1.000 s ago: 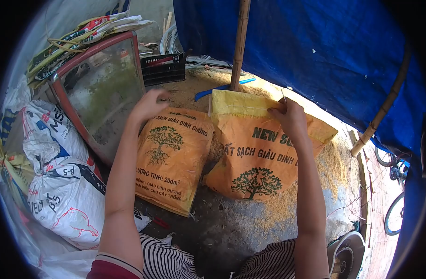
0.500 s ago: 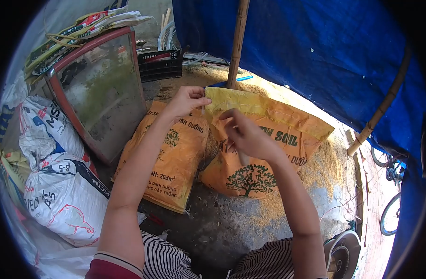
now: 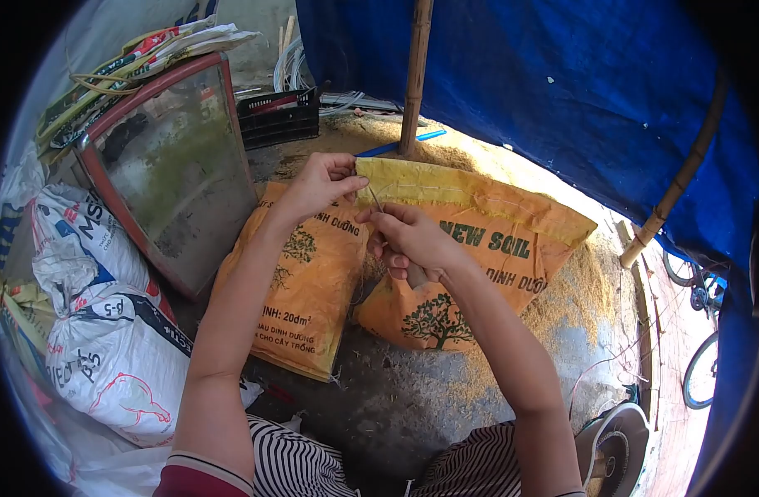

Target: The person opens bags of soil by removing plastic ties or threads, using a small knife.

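Note:
An orange New Soil bag (image 3: 487, 257) lies on the ground, with its yellow top band (image 3: 446, 184) folded and stitched with thread. At the left end of this band, my left hand (image 3: 328, 186) pinches the bag's corner. My right hand (image 3: 404, 240) is closed just below and to the right, in front of the bag. A thin needle-like piece (image 3: 374, 197) runs between the fingertips of both hands. Left of that bag, a second orange bag (image 3: 301, 290) lies flat, partly behind my left forearm.
White printed sacks (image 3: 118, 356) and a red-framed glass panel (image 3: 176, 166) stand at the left. Behind are a black crate (image 3: 278, 120) and a bamboo pole (image 3: 416, 79). Blue tarp (image 3: 553, 91) hangs at the back. Husks (image 3: 591, 290) lie on the floor; a bucket (image 3: 632, 447) stands at lower right.
My right hand has moved left and down, closer to my left hand, and its fingers have closed. The thin piece now shows between the hands. The view has shifted slightly.

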`<state>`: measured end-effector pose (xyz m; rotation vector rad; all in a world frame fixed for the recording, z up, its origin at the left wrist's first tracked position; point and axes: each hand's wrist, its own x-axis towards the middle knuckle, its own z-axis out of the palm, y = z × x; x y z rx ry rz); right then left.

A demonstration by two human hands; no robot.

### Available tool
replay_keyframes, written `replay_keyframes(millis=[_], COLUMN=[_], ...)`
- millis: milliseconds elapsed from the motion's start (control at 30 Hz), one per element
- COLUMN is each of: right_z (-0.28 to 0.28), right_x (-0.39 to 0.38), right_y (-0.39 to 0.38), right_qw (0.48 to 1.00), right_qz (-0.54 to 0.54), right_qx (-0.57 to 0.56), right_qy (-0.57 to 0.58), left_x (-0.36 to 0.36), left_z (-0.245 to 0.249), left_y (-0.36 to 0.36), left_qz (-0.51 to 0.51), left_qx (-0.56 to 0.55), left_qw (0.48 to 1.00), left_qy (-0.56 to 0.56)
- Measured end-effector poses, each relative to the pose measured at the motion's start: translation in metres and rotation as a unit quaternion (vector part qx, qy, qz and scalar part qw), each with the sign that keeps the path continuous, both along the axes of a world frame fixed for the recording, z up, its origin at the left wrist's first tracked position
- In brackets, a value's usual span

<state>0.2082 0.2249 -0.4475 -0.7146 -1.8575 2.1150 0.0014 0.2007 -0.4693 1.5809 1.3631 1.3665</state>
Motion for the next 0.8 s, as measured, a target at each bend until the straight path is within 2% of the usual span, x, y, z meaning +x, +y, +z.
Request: replay_keyframes(millis=[100, 167, 233, 267, 467, 567, 800], right_z=[-0.001, -0.002, -0.001, -0.002, -0.013, -0.023, -0.023], right_x=[-0.003, -0.004, -0.005, -0.006, -0.006, -0.005, -0.010], right_y=[0.003, 0.003, 0.000, 0.000, 0.013, 0.024, 0.020], right_qw=[0.998, 0.995, 0.983, 0.983, 0.926, 0.903, 0.894], right_qz=[0.008, 0.013, -0.012, -0.007, 0.025, 0.086, 0.074], right_qx=[-0.064, -0.090, -0.176, -0.175, -0.346, -0.380, -0.398], right_qy=[0.018, 0.032, 0.057, 0.058, 0.147, 0.182, 0.192], left_x=[0.002, 0.000, 0.002, 0.003, 0.005, 0.005, 0.011], left_z=[0.004, 0.002, 0.001, 0.001, 0.004, 0.004, 0.005], left_y=[-0.003, -0.002, -0.002, -0.003, -0.005, -0.005, -0.006], left_qz=[0.004, 0.002, 0.008, 0.016, 0.023, 0.029, 0.043], left_qx=[0.005, 0.005, 0.018, 0.032, 0.023, 0.024, 0.037], left_qw=[1.000, 1.000, 1.000, 0.999, 0.999, 0.999, 0.998], left_qy=[0.016, 0.007, -0.006, -0.018, -0.015, -0.007, 0.016])
